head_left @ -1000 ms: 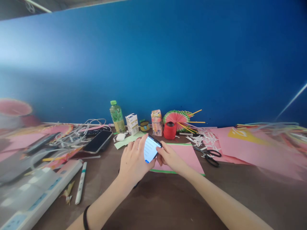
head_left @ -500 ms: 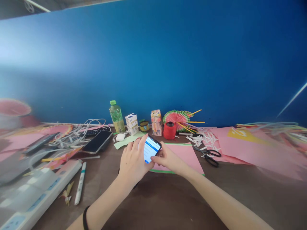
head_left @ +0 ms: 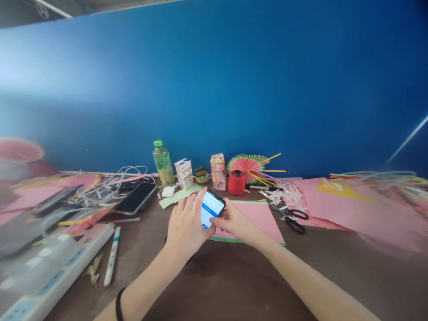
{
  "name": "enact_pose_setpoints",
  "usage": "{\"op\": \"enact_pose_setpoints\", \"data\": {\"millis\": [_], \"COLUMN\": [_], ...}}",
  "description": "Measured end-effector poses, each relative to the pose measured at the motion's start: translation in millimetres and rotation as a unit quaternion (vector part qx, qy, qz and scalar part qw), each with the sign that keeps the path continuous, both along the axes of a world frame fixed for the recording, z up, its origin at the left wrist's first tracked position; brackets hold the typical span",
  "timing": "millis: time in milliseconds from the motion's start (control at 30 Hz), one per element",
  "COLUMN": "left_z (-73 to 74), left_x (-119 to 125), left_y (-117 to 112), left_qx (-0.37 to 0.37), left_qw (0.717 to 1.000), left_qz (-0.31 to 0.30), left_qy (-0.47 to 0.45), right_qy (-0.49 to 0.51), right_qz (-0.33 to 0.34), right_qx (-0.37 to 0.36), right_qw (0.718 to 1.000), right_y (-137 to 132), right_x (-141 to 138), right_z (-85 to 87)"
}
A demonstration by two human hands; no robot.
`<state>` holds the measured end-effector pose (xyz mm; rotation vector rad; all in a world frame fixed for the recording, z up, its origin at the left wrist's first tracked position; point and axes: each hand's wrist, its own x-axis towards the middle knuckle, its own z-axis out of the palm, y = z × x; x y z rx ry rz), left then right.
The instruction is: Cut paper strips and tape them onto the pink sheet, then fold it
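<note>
A smartphone (head_left: 211,207) with a lit white-and-blue screen is held tilted between both hands above the table. My left hand (head_left: 187,223) wraps over its left side, fingers bent and partly covering the screen. On the other side, my right hand (head_left: 236,222) grips the phone's right edge, its thumb resting at the lower part of the screen. Pink paper with green edges (head_left: 257,218) lies under and to the right of my right hand. Beyond my left hand is a light green paper piece (head_left: 179,196) with a white earphone case (head_left: 168,191) beside it.
At the back stand a green-capped bottle (head_left: 163,164), small cartons (head_left: 184,174), a red thread spool (head_left: 236,183) and a paper fan (head_left: 245,163). Black-handled scissors (head_left: 296,226) lie right. Leftward are another phone (head_left: 136,198), a marker (head_left: 112,256) and a power strip (head_left: 63,276).
The content on the phone's screen has shifted, with the blue band now lower. Both hands stay almost where they were.
</note>
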<state>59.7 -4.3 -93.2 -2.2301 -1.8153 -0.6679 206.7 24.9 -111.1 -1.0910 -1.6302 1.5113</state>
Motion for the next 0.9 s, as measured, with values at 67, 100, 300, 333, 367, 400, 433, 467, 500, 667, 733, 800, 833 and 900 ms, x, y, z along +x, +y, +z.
{"op": "enact_pose_setpoints", "data": {"millis": [67, 100, 300, 333, 367, 400, 433, 467, 500, 667, 733, 800, 833, 900], "left_z": [0.2, 0.2, -0.4, -0.6, -0.8, -1.0, -1.2, -1.3, -1.4, -1.1, -1.2, -1.7, -2.0, -2.9], "left_x": [0.1, 0.2, 1.0, 1.1, 1.2, 1.1, 1.0, 0.9, 0.7, 0.5, 0.8, 1.1, 1.1, 1.2], "left_y": [-0.1, -0.1, -0.2, -0.2, -0.1, 0.0, 0.2, 0.3, 0.5, 0.2, -0.4, -0.8, -0.8, -0.4], "left_qx": [-0.003, -0.005, 0.014, 0.016, 0.016, 0.014, 0.012, 0.009, 0.007, 0.01, 0.013, 0.012, 0.011, 0.005], "left_qw": [1.0, 1.0, 1.0, 1.0, 1.0, 1.0, 1.0, 1.0, 1.0, 1.0, 1.0, 1.0, 1.0, 1.0], "left_qz": [0.001, 0.002, 0.003, 0.004, 0.004, 0.003, 0.002, 0.002, 0.002, 0.0, 0.0, 0.001, 0.003, 0.002], "left_qy": [-0.001, -0.002, -0.006, -0.006, -0.006, -0.005, -0.004, -0.003, -0.002, 0.001, 0.0, 0.0, 0.0, 0.004], "right_qy": [-0.001, -0.001, 0.035, 0.037, 0.032, 0.021, 0.008, -0.002, -0.009, -0.004, 0.01, 0.018, 0.018, 0.015], "right_qz": [-0.002, -0.002, 0.009, 0.008, 0.004, -0.002, -0.009, -0.014, -0.018, -0.013, -0.01, -0.012, -0.019, -0.038], "right_qx": [-0.002, -0.002, 0.006, 0.009, 0.011, 0.013, 0.013, 0.012, 0.008, -0.005, 0.002, 0.006, 0.006, 0.008], "right_qw": [1.0, 1.0, 0.999, 0.999, 0.999, 1.0, 1.0, 1.0, 1.0, 1.0, 1.0, 1.0, 1.0, 0.999], "right_y": [-0.5, -0.4, 3.0, 3.3, 3.2, 2.8, 2.1, 1.3, 0.4, -0.6, 0.5, 1.4, 1.5, 0.9], "right_x": [-0.1, -0.1, 0.6, 0.5, 0.2, -0.2, -0.5, -0.9, -1.2, -1.0, -1.0, -1.8, -2.6, -4.5], "right_z": [1.7, 1.9, -7.5, -9.1, -10.1, -10.1, -9.2, -7.6, -5.5, -0.6, -3.7, -7.3, -8.5, -8.9]}}
